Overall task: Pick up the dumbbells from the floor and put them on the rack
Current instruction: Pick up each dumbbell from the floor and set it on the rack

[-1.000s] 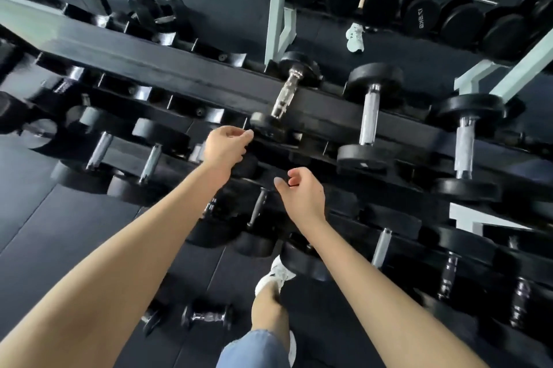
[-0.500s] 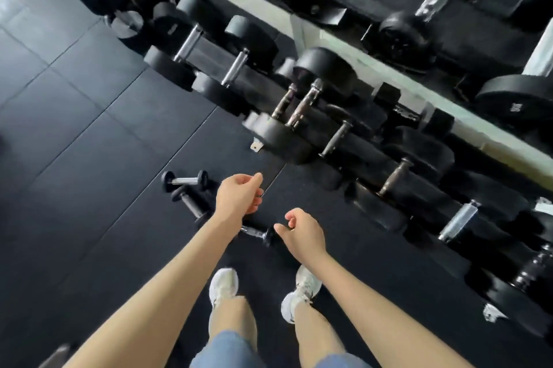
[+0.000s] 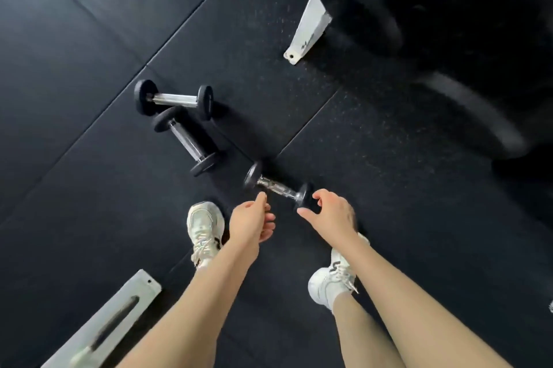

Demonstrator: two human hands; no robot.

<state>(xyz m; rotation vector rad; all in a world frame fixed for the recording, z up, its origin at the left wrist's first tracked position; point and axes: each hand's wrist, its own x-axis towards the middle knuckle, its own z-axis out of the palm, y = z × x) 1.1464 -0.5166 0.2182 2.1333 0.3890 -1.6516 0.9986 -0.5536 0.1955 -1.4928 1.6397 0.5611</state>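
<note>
Three small black dumbbells with chrome handles lie on the black rubber floor. The nearest dumbbell (image 3: 276, 185) is just beyond my hands. My left hand (image 3: 251, 222) hovers beside its handle, fingers curled loosely, holding nothing. My right hand (image 3: 332, 215) is open next to its right end weight, not gripping it. A second dumbbell (image 3: 187, 140) lies to the left, and a third dumbbell (image 3: 173, 98) sits behind that one. Large black weights of the rack (image 3: 419, 23) fill the top right, blurred.
A white rack foot (image 3: 308, 29) stands on the floor at upper middle. Another pale metal foot (image 3: 110, 316) lies at the lower left. My two white shoes (image 3: 205, 230) are planted just behind the nearest dumbbell. Floor mats spread to the left.
The view has dropped from the rack down to the floor. Both hands have lowered from rack height to the nearest dumbbell, and the dumbbells now appear much closer.
</note>
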